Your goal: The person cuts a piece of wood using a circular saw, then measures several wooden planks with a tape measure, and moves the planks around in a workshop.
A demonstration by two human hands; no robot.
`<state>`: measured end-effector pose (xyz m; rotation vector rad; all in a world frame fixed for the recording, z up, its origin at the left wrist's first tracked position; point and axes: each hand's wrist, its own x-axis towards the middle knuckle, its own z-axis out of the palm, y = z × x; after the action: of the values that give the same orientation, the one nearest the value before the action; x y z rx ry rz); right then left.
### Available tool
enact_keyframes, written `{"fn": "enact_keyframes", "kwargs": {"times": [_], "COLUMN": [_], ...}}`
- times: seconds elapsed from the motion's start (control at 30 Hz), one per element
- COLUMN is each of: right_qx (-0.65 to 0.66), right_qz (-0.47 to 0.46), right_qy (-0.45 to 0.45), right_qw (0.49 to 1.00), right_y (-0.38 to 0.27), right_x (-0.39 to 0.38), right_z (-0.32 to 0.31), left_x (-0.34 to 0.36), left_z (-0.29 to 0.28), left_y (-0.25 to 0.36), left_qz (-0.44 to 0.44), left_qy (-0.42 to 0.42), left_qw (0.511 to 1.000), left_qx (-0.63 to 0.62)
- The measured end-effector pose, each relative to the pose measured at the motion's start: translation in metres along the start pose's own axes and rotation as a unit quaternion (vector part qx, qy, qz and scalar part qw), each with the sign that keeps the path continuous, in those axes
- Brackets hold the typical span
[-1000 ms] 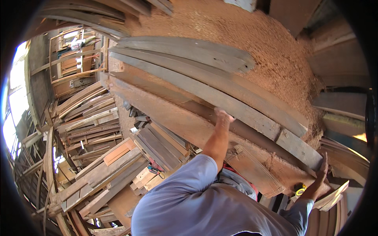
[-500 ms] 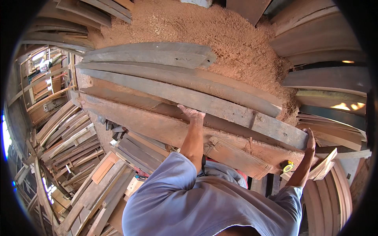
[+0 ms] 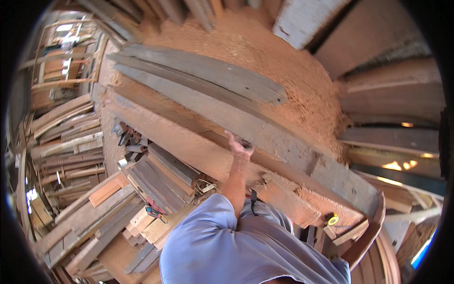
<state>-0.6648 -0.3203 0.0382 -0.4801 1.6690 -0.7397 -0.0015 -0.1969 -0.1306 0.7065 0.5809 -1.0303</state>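
Leftward, stacks of weathered boards [image 3: 71, 142] and short offcuts [image 3: 163, 177] lie heaped on the floor, with a small red-handled tool [image 3: 153, 213] resting on one pile. Next comes the long grey plank [image 3: 265, 135], lying slantwise across a broad reddish slab [image 3: 189, 142] on the table, its far end toward the upper left and its near end low at the right. The left hand [image 3: 240, 146] is pressed on the plank's near edge about midway along, fingers [image 3: 231, 138] spread and curled over that edge, gripping it rather than merely resting. Judging by this, the plank is already up on the pile but not settled; it looks mid-shift. Behind it, two more grey boards [image 3: 208, 75] sit on a sawdust mound [image 3: 283, 61]. At the right end the right arm [image 3: 366, 236] reaches up beside a yellow tape measure [image 3: 333, 219], but I cannot tell what its fingers are doing.
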Motion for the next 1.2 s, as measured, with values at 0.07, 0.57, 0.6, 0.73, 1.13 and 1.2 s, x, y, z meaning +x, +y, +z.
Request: {"fn": "enact_keyframes", "kwargs": {"times": [0.07, 0.57, 0.6, 0.73, 1.13, 1.2], "right_qx": [-0.009, -0.029, -0.031, -0.047, -0.092, -0.068], "right_qz": [-0.014, -0.126, -0.134, -0.164, -0.321, -0.316], "right_qy": [0.011, 0.038, 0.061, -0.034, -0.060, -0.103], "right_qw": [1.000, 0.991, 0.989, 0.985, 0.941, 0.941], "right_y": [-0.011, -0.021, -0.020, -0.023, -0.009, -0.008], "right_x": [-0.035, -0.146, -0.157, -0.196, -0.342, -0.338], "right_z": [0.020, 0.077, 0.075, 0.065, 0.097, 0.087], "left_x": [-0.019, -0.072, -0.077, -0.085, -0.139, -0.144], "left_z": [0.033, 0.039, 0.043, 0.022, 0.022, 0.026], "left_y": [-0.004, 0.046, 0.050, 0.069, 0.125, 0.126], "left_qz": [0.108, 0.119, 0.112, 0.170, 0.300, 0.295], "left_qy": [0.060, -0.012, -0.012, -0.096, -0.208, -0.190], "left_qw": [0.992, 0.993, 0.993, 0.980, 0.929, 0.933], "left_qx": [0.017, -0.021, -0.032, -0.030, -0.056, -0.075]}}
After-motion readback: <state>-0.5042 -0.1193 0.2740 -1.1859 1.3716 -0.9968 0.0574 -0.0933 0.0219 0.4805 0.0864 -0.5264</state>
